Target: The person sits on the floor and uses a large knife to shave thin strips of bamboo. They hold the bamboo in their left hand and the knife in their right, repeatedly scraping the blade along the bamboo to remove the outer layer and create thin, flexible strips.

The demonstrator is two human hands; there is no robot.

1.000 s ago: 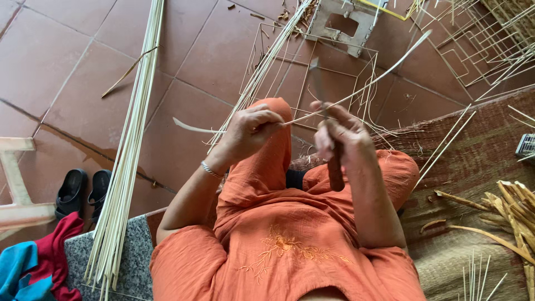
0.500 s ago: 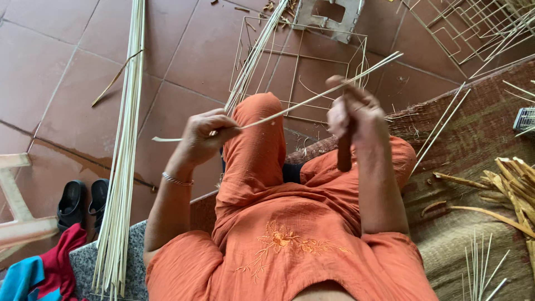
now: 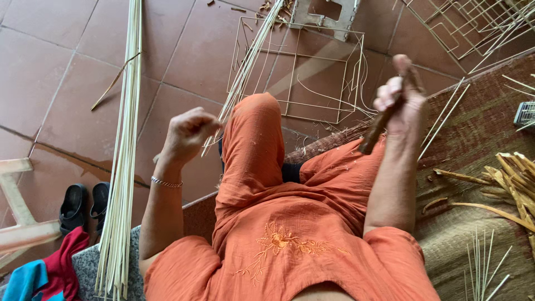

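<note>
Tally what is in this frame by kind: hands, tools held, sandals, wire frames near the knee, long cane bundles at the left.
Hands: 2, left hand and right hand
Brown-handled tool: 1
Black sandals: 2
Square wire frame: 1
Long cane bundle: 1
Total: 7

Terracotta tile floor [image 3: 67,61] w/ woven mat [image 3: 479,145] at right, black sandals [image 3: 83,205] lower left.

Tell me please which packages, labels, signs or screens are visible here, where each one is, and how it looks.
No clear package, label, sign or screen shows.
Only possible candidate: a small pale, grid-patterned object at the right edge, on the brown woven mat, cut off by the frame; too small to tell what it is.
</note>
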